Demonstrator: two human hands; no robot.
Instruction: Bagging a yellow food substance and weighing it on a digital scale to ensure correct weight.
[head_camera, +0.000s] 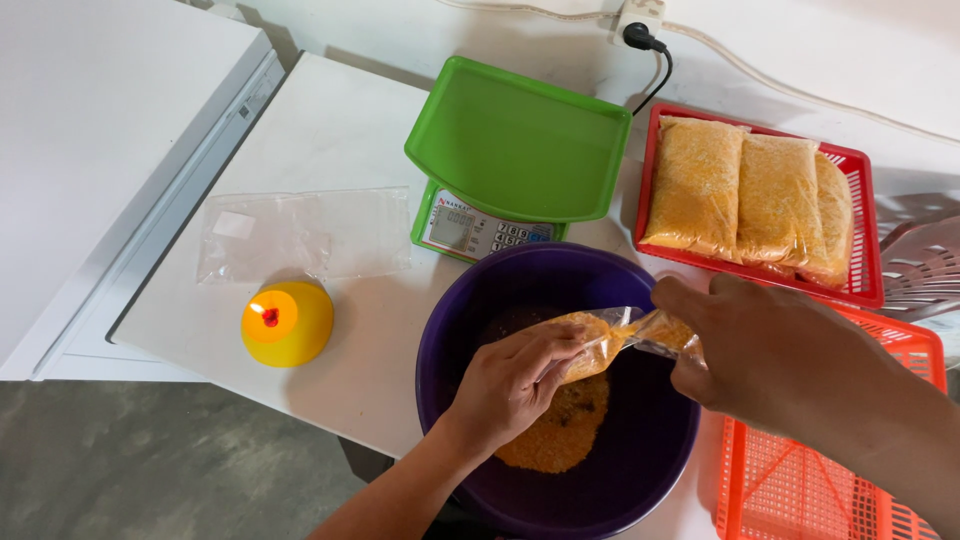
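Both hands hold one small clear plastic bag (612, 338) partly filled with orange crumbs, over a dark purple bowl (470, 300). My left hand (512, 385) grips the bag's filled lower end inside the bowl. My right hand (755, 350) pinches the bag's other end at the bowl's right rim. A heap of loose orange crumbs (562, 432) lies on the bowl's bottom, just below my left hand.
A green digital scale (515, 150) stands behind the bowl. A red basket (868, 230) at the back right holds three filled crumb bags. An orange basket (800, 490) sits at the right front. Empty clear bags (300, 235) and a lit yellow candle (286, 322) lie left.
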